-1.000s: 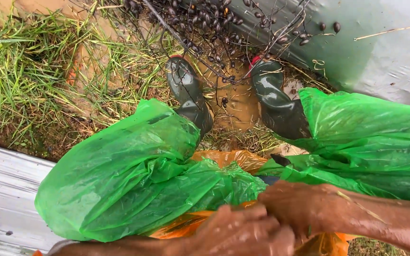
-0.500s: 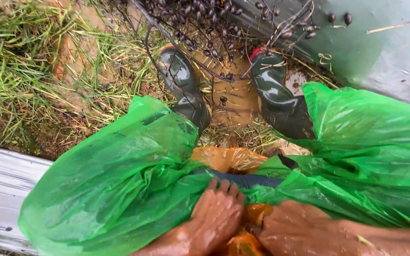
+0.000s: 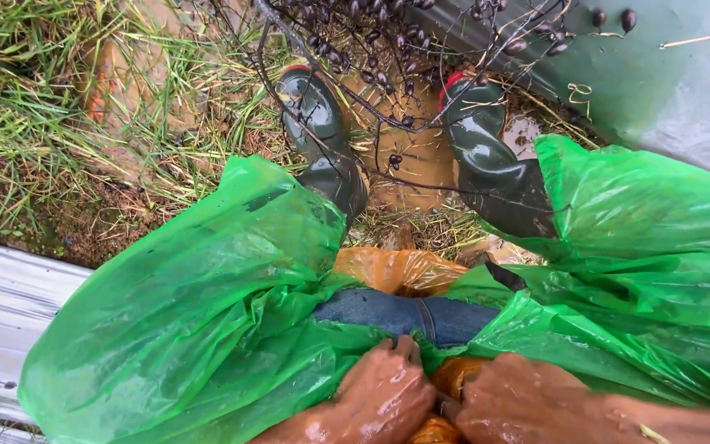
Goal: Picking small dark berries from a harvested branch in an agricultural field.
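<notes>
I look down at my own legs, wrapped in wet green plastic sheeting. My left hand presses on the plastic at my waist, fingers bent against it, beside a strip of blue jeans. My right hand lies close beside it, closed on an orange plastic layer bunched between the two hands. More orange plastic shows between my thighs. Two dark green rubber boots stand in muddy water below.
A branching stalk with several small dark fruits lies across the boots. Wet grass and bare mud cover the left ground. A grey metal sheet runs along the lower left, and a grey tarp fills the upper right.
Both hands have slid down toward the bottom edge of the view. The green plastic now covers more of the orange layer, and blue jeans show between the thighs.
</notes>
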